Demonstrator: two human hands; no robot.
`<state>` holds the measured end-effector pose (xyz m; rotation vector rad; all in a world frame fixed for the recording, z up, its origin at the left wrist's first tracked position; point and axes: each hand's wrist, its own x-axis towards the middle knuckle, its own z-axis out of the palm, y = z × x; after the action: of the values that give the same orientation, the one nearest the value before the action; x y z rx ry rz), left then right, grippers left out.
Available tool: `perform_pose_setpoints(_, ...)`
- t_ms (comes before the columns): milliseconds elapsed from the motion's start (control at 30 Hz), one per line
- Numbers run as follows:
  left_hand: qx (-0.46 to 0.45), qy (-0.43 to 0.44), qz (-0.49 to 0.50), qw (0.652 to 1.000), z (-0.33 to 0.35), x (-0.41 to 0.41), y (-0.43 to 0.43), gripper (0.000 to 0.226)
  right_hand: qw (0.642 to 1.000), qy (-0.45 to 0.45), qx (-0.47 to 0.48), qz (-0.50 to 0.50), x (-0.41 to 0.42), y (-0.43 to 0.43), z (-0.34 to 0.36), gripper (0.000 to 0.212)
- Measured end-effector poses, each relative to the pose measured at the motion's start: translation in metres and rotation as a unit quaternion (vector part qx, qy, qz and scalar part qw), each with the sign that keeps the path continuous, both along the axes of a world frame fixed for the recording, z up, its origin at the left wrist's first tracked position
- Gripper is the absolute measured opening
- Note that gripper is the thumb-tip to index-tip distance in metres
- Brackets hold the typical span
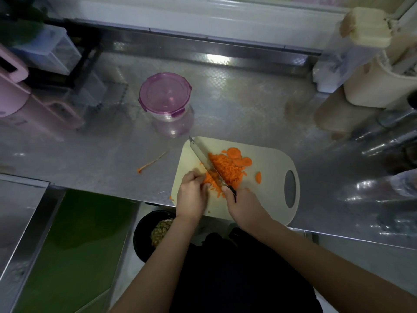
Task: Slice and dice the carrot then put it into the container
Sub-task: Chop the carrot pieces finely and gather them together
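A cream cutting board [268, 159] lies at the counter's front edge. On it sits a heap of diced carrot [225, 169], with a few round carrot slices [239, 157] behind it and one slice [258, 177] apart to the right. My right hand [244, 205] grips the handle of a knife [204, 158], whose blade runs diagonally over the heap. My left hand [191, 193] holds carrot pieces with curled fingers just left of the blade. A round clear container with a closed purple lid [165, 96] stands behind the board.
A carrot tip with its thin root [151, 163] lies on the steel counter [248, 109] left of the board. Pink appliances [15, 96] stand at the left, cream canisters [372, 84] at the right. A black bin [153, 233] sits below the counter edge.
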<state>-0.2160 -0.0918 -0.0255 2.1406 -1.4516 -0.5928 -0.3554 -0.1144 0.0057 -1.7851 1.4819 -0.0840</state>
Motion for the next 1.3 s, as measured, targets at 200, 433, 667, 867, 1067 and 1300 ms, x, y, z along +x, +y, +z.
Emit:
perform_pose_setpoints(200,0.011,-0.008,-0.015,1.000,0.000,0.002,-0.002,0.028,1.000,-0.001,-0.002,-0.011,0.007,0.005,-0.004,0.041)
perform_pose_setpoints(433,0.012,-0.007,-0.013,1.000,0.001,0.001,-0.001,0.028,1.000,-0.003,0.012,-0.018,0.013,0.003,-0.006,0.045)
perform_pose_setpoints(667,0.006,0.018,0.023,1.000,0.001,0.000,-0.001,0.032,0.998,-0.043,0.024,-0.030,0.006,-0.010,0.005,0.049)
perform_pose_setpoints(867,0.005,0.052,0.043,0.998,0.007,0.004,-0.004,0.043,0.998,-0.047,0.029,-0.013,0.000,-0.011,0.021,0.053)
perform_pose_setpoints(1067,-0.012,0.026,0.046,0.999,0.005,0.003,0.000,0.028,0.998,-0.058,0.026,-0.004,-0.001,-0.002,0.026,0.055)
perform_pose_setpoints(1300,-0.001,0.031,0.059,0.998,0.003,0.003,0.001,0.024,0.999,-0.017,0.032,0.012,-0.001,-0.001,0.012,0.050)
